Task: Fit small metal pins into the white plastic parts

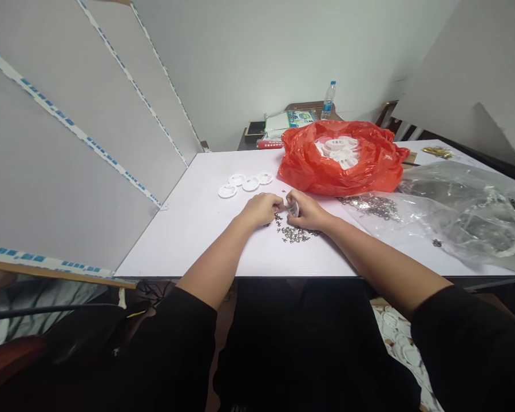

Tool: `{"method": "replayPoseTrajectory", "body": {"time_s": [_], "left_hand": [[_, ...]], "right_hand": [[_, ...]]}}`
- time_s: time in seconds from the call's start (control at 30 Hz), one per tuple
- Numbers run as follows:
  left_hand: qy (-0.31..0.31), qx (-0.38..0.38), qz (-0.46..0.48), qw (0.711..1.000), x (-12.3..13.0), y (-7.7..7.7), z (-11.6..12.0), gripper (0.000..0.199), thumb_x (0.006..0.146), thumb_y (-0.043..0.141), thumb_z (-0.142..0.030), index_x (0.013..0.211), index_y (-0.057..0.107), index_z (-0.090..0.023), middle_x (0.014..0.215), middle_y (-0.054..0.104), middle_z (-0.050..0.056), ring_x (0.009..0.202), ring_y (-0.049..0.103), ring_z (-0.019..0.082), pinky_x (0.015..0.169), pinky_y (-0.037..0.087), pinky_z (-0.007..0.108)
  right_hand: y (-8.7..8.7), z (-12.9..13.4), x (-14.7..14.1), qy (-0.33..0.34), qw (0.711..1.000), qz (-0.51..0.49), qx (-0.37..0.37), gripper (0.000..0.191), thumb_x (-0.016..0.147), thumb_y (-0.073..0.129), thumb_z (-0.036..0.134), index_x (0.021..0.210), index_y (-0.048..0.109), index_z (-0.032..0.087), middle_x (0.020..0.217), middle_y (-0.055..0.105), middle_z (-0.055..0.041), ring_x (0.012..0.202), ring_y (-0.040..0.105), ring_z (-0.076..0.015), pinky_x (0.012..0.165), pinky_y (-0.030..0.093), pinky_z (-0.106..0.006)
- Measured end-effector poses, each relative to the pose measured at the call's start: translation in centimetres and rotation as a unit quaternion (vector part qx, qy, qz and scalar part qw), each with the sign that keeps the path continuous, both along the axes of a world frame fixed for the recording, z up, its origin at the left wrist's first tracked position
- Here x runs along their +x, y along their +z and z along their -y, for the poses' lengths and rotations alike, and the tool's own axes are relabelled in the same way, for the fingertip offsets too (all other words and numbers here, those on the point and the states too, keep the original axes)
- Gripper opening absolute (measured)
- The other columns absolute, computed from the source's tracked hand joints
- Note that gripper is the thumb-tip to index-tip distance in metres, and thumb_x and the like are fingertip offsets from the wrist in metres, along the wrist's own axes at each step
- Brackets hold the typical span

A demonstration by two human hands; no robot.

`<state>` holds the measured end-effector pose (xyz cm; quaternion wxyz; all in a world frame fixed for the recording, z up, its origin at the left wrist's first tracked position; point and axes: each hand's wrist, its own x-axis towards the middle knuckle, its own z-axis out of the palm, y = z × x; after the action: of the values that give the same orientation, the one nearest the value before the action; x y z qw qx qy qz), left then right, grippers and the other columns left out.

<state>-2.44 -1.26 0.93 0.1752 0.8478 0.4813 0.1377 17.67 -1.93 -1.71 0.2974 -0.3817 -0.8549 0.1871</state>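
At the centre of the frame your right hand has its grip closed on a small white disc, and your left hand pinches at it from the other side. Small metal parts lie scattered on the worktop just below; four white discs sit to the upper left, a red bag to the upper right.

Black short sleeves cover both upper arms, leaving the forearms bare. The left hand and right hand seem bare, without rings. Dark trousers, probably black, cover the lap.
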Motion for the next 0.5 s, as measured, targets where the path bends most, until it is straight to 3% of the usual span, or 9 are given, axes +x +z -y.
{"method": "replayPoseTrajectory", "body": {"time_s": [0.5], "left_hand": [[0.005,-0.024,0.019,1.000,0.53,0.36,-0.28,0.023,0.071,0.055,-0.006,0.080,0.071,-0.019,0.086,0.070,0.004,0.067,0.050,0.014,0.062,0.033,0.032]], "right_hand": [[0.26,0.16,-0.07,0.021,1.000,-0.022,-0.006,0.031,0.067,0.053,0.028,0.090,0.039,0.013,0.090,0.049,-0.0056,0.081,0.041,-0.0111,0.076,0.032,-0.022]]}}
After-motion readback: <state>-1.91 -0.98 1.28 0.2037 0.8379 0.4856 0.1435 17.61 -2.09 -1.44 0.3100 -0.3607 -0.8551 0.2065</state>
